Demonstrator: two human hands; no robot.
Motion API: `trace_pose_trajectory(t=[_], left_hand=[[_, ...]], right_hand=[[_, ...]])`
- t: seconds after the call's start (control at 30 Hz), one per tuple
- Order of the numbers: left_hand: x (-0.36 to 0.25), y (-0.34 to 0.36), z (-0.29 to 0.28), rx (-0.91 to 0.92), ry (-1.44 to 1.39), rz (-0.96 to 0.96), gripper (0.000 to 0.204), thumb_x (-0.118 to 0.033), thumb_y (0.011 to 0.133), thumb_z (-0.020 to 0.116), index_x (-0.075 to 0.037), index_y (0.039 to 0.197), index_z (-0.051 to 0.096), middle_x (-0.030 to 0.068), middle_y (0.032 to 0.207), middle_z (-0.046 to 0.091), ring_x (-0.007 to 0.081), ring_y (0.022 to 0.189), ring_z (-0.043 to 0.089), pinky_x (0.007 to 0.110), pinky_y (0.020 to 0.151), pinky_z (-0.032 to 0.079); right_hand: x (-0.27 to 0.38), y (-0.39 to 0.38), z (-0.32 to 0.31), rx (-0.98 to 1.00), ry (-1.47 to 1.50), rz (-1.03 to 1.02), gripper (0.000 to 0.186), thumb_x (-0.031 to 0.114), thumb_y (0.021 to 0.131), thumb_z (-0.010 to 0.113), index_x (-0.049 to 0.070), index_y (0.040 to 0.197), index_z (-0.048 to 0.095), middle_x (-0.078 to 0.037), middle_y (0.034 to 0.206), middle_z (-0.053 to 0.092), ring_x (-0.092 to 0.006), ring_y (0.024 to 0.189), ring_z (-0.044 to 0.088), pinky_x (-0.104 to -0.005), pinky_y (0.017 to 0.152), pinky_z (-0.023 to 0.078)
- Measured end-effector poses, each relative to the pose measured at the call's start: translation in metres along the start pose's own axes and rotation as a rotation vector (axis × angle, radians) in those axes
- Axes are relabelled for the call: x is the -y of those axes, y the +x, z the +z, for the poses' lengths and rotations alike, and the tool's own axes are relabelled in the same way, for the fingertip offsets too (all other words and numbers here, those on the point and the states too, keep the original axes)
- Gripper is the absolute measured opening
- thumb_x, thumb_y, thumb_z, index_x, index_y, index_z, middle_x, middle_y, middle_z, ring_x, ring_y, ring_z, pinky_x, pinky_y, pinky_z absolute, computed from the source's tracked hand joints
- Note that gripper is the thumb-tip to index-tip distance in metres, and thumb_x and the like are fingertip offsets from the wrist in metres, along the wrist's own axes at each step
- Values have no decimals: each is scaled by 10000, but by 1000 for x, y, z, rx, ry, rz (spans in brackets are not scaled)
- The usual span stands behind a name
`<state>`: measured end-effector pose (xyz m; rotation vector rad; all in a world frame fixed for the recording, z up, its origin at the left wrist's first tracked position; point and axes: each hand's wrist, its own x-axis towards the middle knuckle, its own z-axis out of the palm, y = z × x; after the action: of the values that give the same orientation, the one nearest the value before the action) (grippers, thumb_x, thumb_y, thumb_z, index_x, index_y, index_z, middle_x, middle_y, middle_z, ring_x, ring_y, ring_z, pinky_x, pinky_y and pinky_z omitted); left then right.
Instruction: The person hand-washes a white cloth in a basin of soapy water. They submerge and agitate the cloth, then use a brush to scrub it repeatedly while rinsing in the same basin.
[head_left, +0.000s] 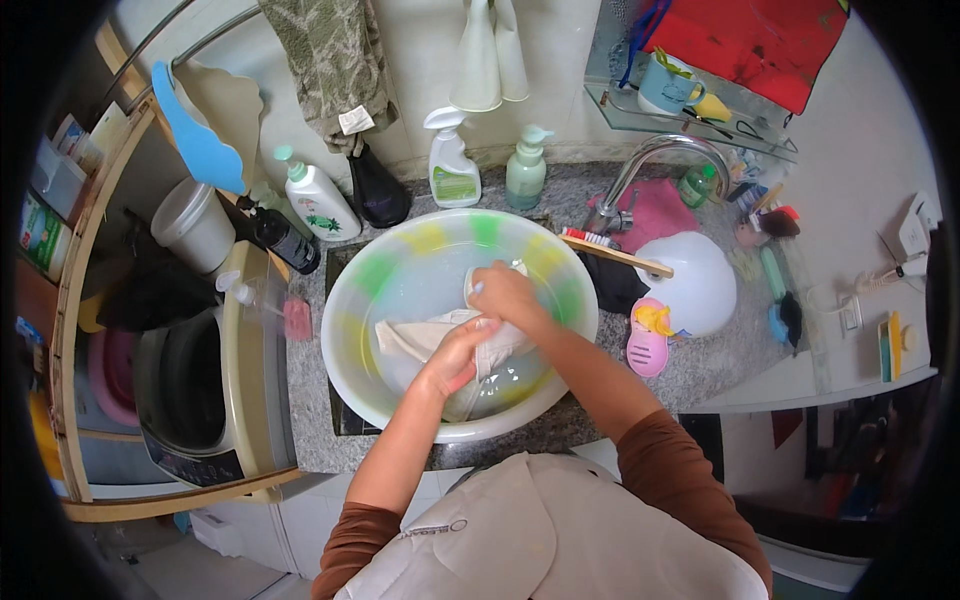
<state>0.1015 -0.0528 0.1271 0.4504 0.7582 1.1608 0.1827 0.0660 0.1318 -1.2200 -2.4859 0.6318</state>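
Observation:
A wide plastic basin (pixel 458 432) with green, yellow and white stripes holds cloudy water. In it lies a wet off-white cloth (pixel 405 338), partly under the water; I cannot make out what kind of garment or cloth it is. My left hand (pixel 455 358) is closed around the cloth's middle near the basin's centre. Farther up and to the right, my right hand (pixel 503 292) is closed on a bunched part of the same cloth, its fingers bent over it. The two hands are close together, just above the water.
Behind the basin stand a spray bottle (pixel 455 165), a green pump bottle (pixel 526 170) and a white bottle (pixel 318 200). A wooden-handled brush (pixel 620 252) rests between the basin and a white bowl (pixel 700 285). The faucet (pixel 650 160) arches at back right; a pink soap dish (pixel 648 350) lies nearer.

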Motion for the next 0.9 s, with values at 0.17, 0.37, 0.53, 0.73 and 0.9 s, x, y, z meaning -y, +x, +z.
trace_pose_trajectory(t=[0.17, 0.37, 0.53, 0.73, 0.9], left_hand=[[-14, -7, 18, -76, -5, 37, 386, -32, 861, 507, 2, 1240, 444, 127, 1170, 525, 208, 1035, 538, 316, 884, 442], [-12, 7, 4, -167, -164, 38, 367, -77, 888, 491, 12, 1239, 427, 146, 1158, 532, 234, 1007, 556, 340, 866, 463], [-10, 10, 3, -195, -220, 20, 353, -113, 922, 431, 12, 1251, 406, 161, 1186, 510, 262, 1028, 546, 371, 881, 464], [-8, 7, -9, -147, -271, 57, 422, -207, 929, 424, 13, 1285, 374, 161, 1262, 460, 279, 1140, 474, 391, 977, 384], [-21, 5, -13, -101, -395, 114, 409, -220, 946, 370, -5, 1293, 370, 166, 1308, 414, 291, 1196, 418, 415, 1028, 319]], right_hand=[[-79, -26, -73, -474, 268, -204, 218, 79, 650, 634, 99, 864, 599, -139, 902, 540, -311, 864, 561, -368, 750, 460], [-169, -137, -89, -467, -108, 66, 160, 80, 653, 635, 60, 796, 566, -134, 818, 505, -328, 847, 520, -410, 715, 427], [-165, -154, -81, -502, -220, 55, 179, 84, 679, 653, 52, 843, 589, -137, 867, 517, -328, 865, 513, -400, 739, 415], [-151, -85, -101, -654, -235, -135, 197, 99, 727, 615, 59, 918, 594, -121, 865, 526, -283, 859, 529, -403, 720, 415], [-201, -19, -65, -273, -774, 8, 325, 137, 812, 466, 158, 1129, 539, -91, 827, 575, -234, 780, 570, -376, 679, 422]])
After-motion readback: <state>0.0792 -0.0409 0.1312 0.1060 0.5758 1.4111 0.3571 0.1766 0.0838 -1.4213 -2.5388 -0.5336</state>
